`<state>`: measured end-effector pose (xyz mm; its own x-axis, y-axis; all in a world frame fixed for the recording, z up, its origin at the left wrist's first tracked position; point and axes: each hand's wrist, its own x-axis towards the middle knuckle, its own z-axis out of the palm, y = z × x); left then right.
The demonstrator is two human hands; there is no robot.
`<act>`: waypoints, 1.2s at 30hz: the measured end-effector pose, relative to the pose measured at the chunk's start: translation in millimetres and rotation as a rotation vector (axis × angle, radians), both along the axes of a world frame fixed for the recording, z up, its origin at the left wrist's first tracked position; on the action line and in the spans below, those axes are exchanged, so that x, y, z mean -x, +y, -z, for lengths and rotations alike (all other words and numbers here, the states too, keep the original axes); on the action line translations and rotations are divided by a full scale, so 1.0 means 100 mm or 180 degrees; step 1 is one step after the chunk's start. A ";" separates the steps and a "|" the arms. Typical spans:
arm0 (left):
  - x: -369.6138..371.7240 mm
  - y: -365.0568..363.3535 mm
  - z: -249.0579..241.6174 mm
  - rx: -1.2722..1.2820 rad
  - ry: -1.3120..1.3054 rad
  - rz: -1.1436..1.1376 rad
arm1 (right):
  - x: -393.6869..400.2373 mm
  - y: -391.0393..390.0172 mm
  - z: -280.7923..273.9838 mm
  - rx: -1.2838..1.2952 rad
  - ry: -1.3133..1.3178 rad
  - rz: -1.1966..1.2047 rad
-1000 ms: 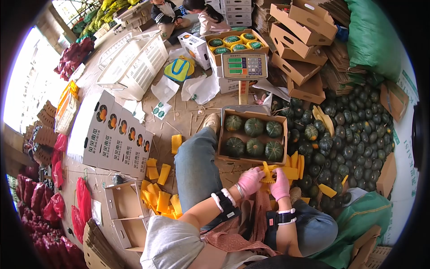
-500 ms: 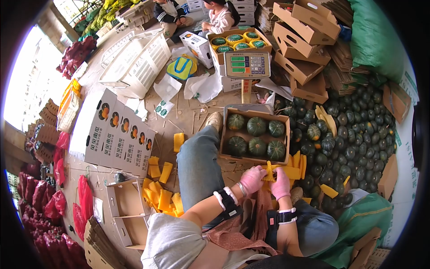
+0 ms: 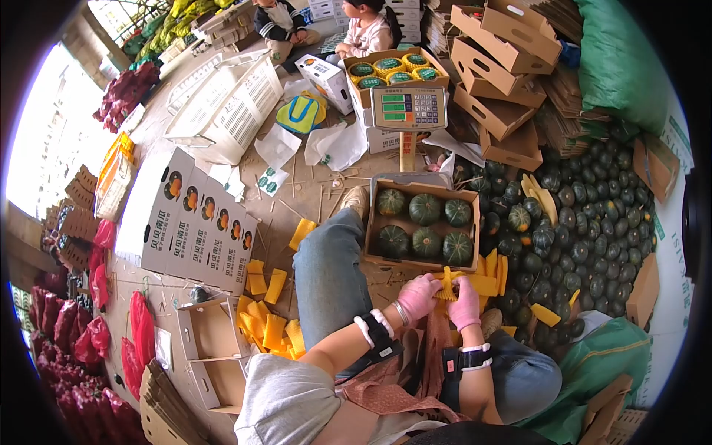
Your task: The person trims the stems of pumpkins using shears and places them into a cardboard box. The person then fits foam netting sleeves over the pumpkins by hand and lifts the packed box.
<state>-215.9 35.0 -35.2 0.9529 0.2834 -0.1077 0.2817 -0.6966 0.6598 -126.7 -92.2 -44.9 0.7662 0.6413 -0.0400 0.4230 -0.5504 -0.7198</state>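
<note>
My left hand (image 3: 419,295), in a pink glove, grips one side of a yellow foam net (image 3: 446,286). On the other side of the same net, my right hand (image 3: 465,304), also gloved in pink, has its fingers closed on it. Both hands are close together just below an open cardboard box (image 3: 376,259). Inside that box lie several dark green striped pumpkins (image 3: 425,209) in two rows. More yellow nets (image 3: 486,285) lie just right of my hands.
A scale display (image 3: 409,109) stands beyond the box, before a carton of netted pumpkins (image 3: 394,65). Loose pumpkins (image 3: 586,222) are heaped at right. White cartons (image 3: 194,215), yellow nets (image 3: 272,331) and empty trays (image 3: 215,348) lie left. Two people (image 3: 367,33) sit at the back.
The yellow net between my hands has shifted slightly in shape. A loose yellow net beside my left knee now lies more tilted. My hands have hardly moved.
</note>
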 end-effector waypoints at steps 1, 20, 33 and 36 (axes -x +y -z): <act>0.00 0.00 0.00 0.0005 -0.0027 -0.0012 | 0.00 0.00 0.01 -0.0006 0.0015 -0.0004; 0.01 0.01 -0.02 0.0012 -0.0159 0.0044 | 0.04 0.03 -0.09 0.0488 0.0006 0.0176; 0.01 -0.01 0.04 0.0002 -0.0227 -0.0038 | 0.08 0.06 -0.19 0.0341 0.0192 -0.0151; 0.01 0.00 0.02 0.0010 -0.0189 -0.0008 | 0.06 0.04 -0.03 0.0004 0.0057 0.0089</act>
<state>-217.1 35.2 -36.7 0.9569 0.2856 -0.0519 0.2439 -0.6939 0.6775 -133.0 -88.2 -41.8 0.7831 0.6195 -0.0547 0.3945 -0.5628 -0.7264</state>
